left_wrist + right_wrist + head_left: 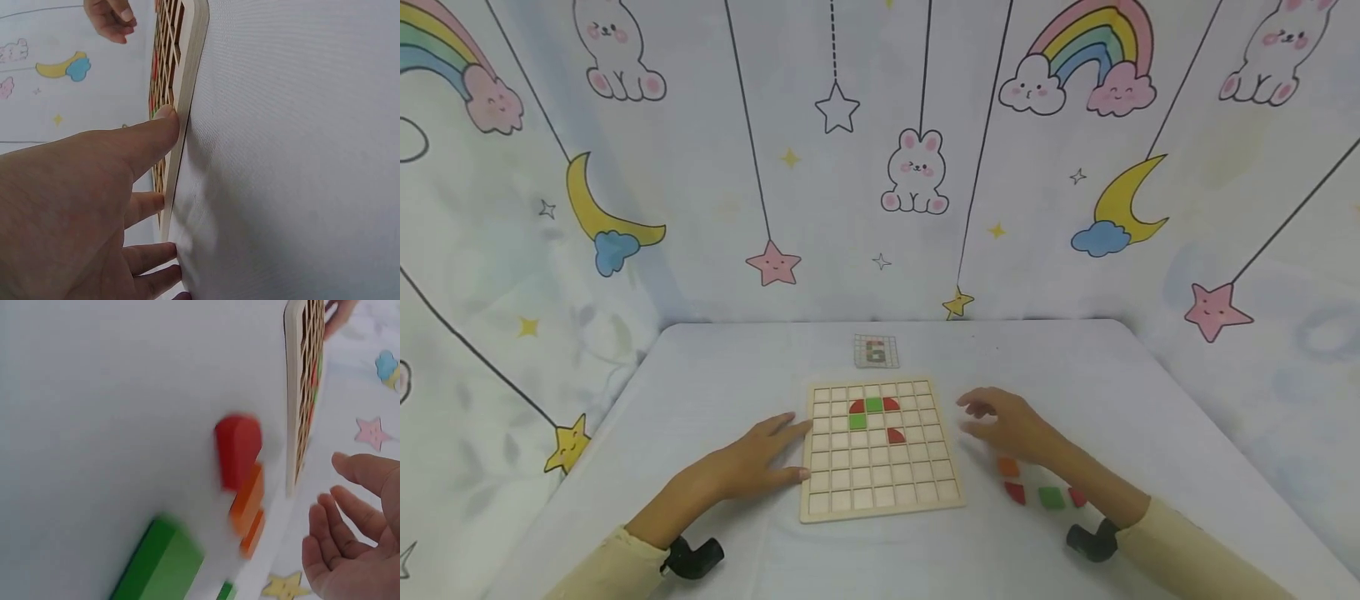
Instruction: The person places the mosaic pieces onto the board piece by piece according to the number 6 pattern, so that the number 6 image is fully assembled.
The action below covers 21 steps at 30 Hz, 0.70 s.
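A pale wooden grid board lies flat on the table. Red quarter-round tiles and green square tiles sit in several of its upper and middle cells. My left hand touches the board's left edge with its thumb and a finger, the fingers spread. Just off the board's right side, my right hand hovers with loosely bent fingers, and the right wrist view shows nothing between thumb and fingers. Beneath the right arm lie an orange tile, a red tile and a green tile.
Behind the board lies a small card with a grid and a coloured figure like a G or 6. Another red tile is partly covered by the right forearm. A patterned cloth backdrop rises at the table's far edge.
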Available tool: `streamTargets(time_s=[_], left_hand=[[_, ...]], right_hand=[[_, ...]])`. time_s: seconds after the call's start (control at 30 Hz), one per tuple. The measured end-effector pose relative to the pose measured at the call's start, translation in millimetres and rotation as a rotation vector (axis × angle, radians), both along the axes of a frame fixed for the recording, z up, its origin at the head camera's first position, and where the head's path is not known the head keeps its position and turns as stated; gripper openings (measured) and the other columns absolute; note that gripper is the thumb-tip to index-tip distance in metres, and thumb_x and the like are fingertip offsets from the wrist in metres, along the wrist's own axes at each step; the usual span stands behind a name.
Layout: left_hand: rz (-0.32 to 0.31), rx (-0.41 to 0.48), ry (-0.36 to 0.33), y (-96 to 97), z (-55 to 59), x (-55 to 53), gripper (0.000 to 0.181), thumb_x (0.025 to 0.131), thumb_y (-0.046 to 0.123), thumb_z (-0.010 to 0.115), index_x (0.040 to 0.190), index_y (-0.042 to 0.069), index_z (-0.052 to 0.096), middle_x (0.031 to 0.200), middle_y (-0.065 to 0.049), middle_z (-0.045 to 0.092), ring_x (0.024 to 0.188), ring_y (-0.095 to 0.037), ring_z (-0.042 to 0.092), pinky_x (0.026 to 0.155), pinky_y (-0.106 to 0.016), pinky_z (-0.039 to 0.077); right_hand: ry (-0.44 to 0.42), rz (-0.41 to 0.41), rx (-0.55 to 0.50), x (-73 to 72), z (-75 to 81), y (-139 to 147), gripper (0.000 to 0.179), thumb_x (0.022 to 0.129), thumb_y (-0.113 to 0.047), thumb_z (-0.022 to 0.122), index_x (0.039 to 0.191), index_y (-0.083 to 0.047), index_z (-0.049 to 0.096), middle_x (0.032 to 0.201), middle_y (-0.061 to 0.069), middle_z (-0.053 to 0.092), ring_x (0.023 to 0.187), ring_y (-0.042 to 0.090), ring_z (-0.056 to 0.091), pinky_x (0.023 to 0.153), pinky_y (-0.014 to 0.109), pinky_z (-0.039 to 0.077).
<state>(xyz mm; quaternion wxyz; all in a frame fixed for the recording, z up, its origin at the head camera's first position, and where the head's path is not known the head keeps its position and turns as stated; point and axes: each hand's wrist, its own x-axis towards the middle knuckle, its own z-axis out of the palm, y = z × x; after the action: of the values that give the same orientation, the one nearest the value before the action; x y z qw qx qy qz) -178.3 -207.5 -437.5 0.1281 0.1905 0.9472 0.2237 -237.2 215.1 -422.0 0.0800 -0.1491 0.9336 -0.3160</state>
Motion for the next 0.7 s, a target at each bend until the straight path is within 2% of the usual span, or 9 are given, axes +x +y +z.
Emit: streamTargets(time_s=[0.13, 0.2, 0.5, 0.7], left_hand=[[-0.004, -0.004, 0.006, 0.8, -0.7, -0.6, 0.081, 0.099, 0.052, 0.071, 0.163, 0.012, 0.041, 0.167, -0.03, 0.029, 0.154, -0.052, 0.029, 0.121, -0.07, 0.032], [-0.005, -0.007, 0.007, 0.9, -1.3, -0.5, 0.081, 0.099, 0.052, 0.071, 0.163, 0.011, 0.041, 0.167, -0.031, 0.03, 0.154, -0.052, 0.03, 0.121, -0.069, 0.032], [-0.008, 0.012, -0.001, 1.4, -3.1, -1.1, 0.081, 0.1, 0.051, 0.07, 0.164, 0.011, 0.039, 0.167, -0.031, 0.028, 0.154, -0.053, 0.029, 0.12, -0.071, 0.031], [0.0, -0.006, 0.001, 0.3, -4.2, -1.3, 0.082, 0.099, 0.053, 0.07, 0.164, 0.013, 0.039, 0.167, -0.03, 0.028, 0.154, -0.053, 0.028, 0.12, -0.071, 0.032]], right_hand=[[0.002, -0.025, -0.011, 1.0, 0.9, 28.3, 0.042, 0.098, -0.024, 0.077, 0.138, -0.012, 0.066, 0.129, 0.008, 0.07, 0.124, 0.032, 0.063, 0.099, 0.051, 0.06], [0.028, -0.031, 0.007, 0.6, 0.2, 39.7, 0.042, 0.099, -0.024, 0.076, 0.138, -0.011, 0.066, 0.128, 0.01, 0.07, 0.123, 0.034, 0.064, 0.103, 0.053, 0.057], [0.03, -0.042, 0.001, 4.0, -1.2, 79.1, 0.045, 0.1, -0.029, 0.074, 0.139, -0.007, 0.065, 0.134, 0.017, 0.069, 0.126, 0.039, 0.063, 0.104, 0.057, 0.056], [-0.034, -0.018, -0.025, 9.9, -3.9, 95.7, 0.04, 0.098, -0.022, 0.076, 0.133, -0.006, 0.068, 0.129, 0.013, 0.07, 0.123, 0.035, 0.063, 0.104, 0.056, 0.056]])
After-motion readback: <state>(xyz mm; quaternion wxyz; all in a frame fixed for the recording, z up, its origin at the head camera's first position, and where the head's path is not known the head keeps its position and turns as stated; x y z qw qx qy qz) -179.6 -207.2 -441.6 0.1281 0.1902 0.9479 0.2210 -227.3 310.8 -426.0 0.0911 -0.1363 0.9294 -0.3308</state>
